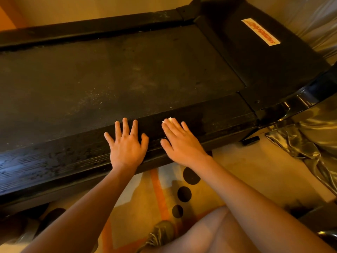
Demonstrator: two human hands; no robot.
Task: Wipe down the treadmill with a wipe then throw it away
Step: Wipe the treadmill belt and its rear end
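A black treadmill [127, 70] fills the upper view, its dusty belt running left to right. The near side rail [218, 114] looks wet and streaked. My right hand [179, 141] lies flat on that rail with straight fingers, pressing a white wipe [169, 120] against it; only a small corner of the wipe peeks out past the fingertips. My left hand [126, 143] rests flat on the same rail just to the left, fingers spread, holding nothing.
The motor cover [264, 57] with a white and red label [260, 31] sits at the right end, beside a glossy black upright [300, 101]. Shiny crumpled sheeting [310, 143] lies at right. A patterned mat [164, 194] and my shoe [160, 232] are below.
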